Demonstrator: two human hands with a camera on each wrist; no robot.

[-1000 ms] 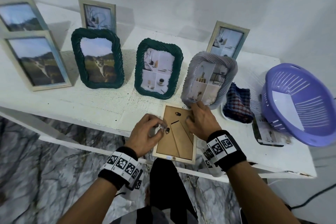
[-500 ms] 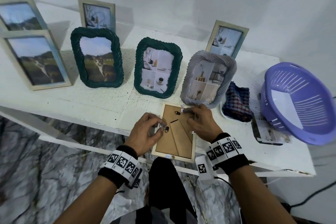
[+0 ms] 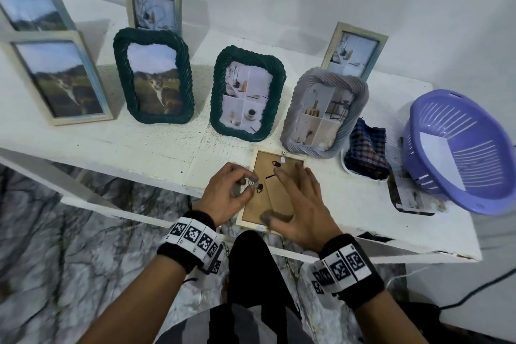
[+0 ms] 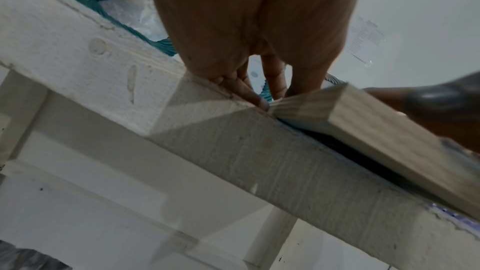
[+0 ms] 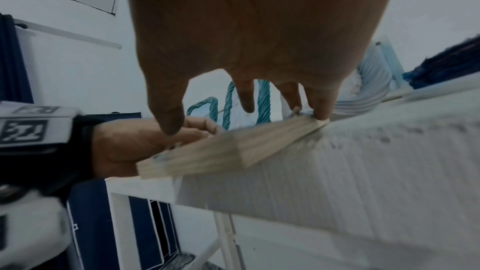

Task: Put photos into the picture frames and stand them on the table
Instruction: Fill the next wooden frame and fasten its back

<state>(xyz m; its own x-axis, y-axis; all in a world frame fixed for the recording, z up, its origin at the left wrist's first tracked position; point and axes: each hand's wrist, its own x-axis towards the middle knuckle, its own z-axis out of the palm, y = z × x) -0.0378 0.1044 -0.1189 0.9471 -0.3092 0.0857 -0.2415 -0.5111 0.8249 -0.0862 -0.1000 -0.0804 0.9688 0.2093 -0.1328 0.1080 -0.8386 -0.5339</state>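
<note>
Wooden frame (image 3: 272, 190) lies face down at front edge of white desk (image 3: 139, 145), before grey frame (image 3: 324, 112); left hand (image 3: 227, 195) pinches small metal clip (image 3: 251, 183) at frame's left side; right hand (image 3: 300, 204) flat, fingers spread, pressing backing board

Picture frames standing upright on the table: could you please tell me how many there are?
7: two pale ones far left, one back, two green, one grey, one behind it. None seems hidden.
</note>
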